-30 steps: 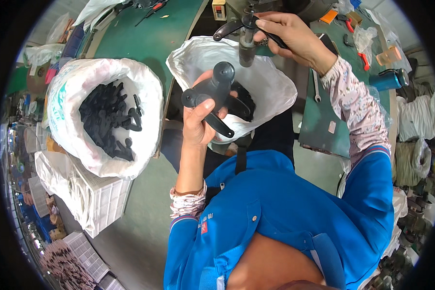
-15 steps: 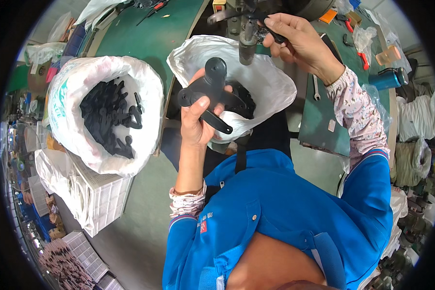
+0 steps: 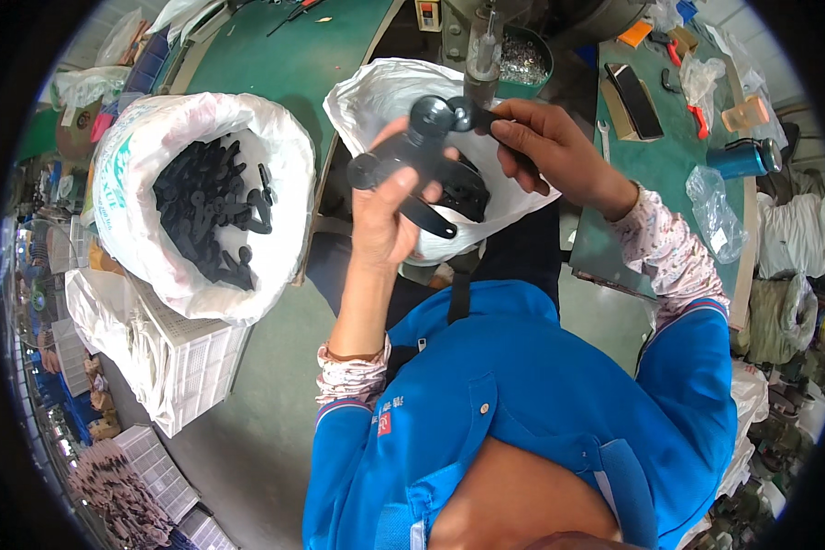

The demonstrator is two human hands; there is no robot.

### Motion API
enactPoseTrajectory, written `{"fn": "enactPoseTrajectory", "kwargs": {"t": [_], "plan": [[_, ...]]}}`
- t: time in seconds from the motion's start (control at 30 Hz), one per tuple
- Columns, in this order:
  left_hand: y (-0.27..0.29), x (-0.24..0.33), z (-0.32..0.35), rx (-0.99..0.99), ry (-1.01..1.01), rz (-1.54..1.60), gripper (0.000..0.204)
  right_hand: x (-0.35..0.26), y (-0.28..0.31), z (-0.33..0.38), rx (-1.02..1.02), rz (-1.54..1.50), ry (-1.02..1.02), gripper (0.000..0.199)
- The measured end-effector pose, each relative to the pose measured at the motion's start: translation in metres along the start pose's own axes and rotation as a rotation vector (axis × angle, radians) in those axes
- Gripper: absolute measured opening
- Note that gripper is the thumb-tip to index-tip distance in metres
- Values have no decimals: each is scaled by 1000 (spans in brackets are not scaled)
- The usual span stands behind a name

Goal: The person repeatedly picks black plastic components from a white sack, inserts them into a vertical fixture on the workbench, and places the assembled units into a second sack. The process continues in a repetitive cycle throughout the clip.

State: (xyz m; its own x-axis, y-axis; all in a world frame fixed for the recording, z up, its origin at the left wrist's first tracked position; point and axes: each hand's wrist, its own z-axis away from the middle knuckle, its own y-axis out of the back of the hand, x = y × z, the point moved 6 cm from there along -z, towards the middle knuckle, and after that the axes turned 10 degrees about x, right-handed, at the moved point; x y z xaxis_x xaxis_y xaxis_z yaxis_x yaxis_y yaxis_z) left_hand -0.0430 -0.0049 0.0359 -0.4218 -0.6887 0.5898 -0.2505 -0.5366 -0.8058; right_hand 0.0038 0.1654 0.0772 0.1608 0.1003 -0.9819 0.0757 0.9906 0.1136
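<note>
My left hand (image 3: 385, 225) is closed around black plastic arm-shaped parts (image 3: 399, 160) with round ends, which stick out between the fingers; they are partly blurred. My right hand (image 3: 564, 151) pinches another black plastic arm (image 3: 488, 119) between thumb and fingers. The round end of this arm overlaps the parts in my left hand; whether they touch, I cannot tell. Both hands are over an open white bag (image 3: 362, 92), in which more black parts (image 3: 467, 192) lie. Just beyond the right hand's arm stands the metal post (image 3: 482, 60) of a machine.
To the left, a white bag (image 3: 284, 137) full of black arms stands beside a white crate (image 3: 202, 376). A green container (image 3: 527, 60) of small shiny pieces sits behind the post. On the right green bench are a phone (image 3: 634, 101), a wrench (image 3: 604, 137) and a blue bottle (image 3: 742, 159).
My right hand has come down from beside the machine post with its black arm, to the parts in my left hand. My left hand has shifted slightly right.
</note>
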Motion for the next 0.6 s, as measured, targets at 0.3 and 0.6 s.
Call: {"fn": "enactPoseTrajectory", "kwargs": {"t": [0.3,0.6], "plan": [[12,-6,8,115,-9,61,53,-8,15,-23,366,284,556,27],[10,-19,8,92,7,-109,48,-13,0,-28,193,-59,471,21]]}}
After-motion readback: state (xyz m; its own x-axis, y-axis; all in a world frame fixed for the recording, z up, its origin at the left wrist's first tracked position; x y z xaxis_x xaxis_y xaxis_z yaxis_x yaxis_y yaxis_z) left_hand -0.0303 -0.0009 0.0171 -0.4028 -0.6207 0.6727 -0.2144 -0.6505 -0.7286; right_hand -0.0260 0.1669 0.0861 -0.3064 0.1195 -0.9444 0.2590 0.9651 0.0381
